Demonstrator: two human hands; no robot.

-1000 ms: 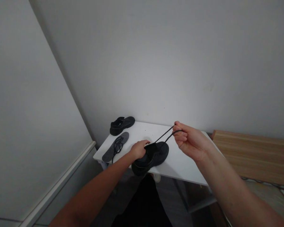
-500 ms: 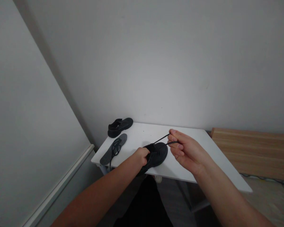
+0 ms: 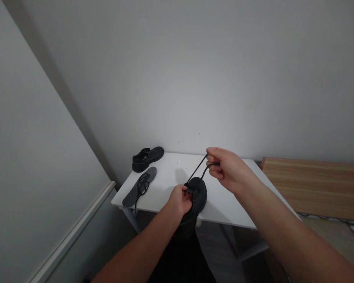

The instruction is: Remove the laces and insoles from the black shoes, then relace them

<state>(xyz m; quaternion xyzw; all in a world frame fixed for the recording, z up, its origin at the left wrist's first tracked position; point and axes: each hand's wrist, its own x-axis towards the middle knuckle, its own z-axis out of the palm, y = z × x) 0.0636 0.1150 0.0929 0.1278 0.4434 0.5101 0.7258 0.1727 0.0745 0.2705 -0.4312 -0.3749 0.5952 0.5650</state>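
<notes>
A black shoe [image 3: 199, 195] is tilted at the front edge of the white table, its toe pointing away from me. My left hand [image 3: 181, 199] grips it at the opening, around the tongue and eyelet flap; part of the shoe is hidden behind that hand. Up and to the right, my right hand [image 3: 220, 167] pinches a dark shoelace [image 3: 197, 169]. One strand runs taut from its fingertips down to the shoe, and another hangs in a looser curve from the same fist.
The white table [image 3: 168, 169] stands against a grey wall. At its left lie a grey insole [image 3: 129, 197] with a coiled black lace [image 3: 142, 184] on top and a second black shoe [image 3: 147, 158] behind. A wooden board [image 3: 306, 184] is to the right.
The held shoe has turned so its toe points more directly away. My right hand has moved up and slightly left, drawing the lace higher; my left hand has shifted onto the tongue area.
</notes>
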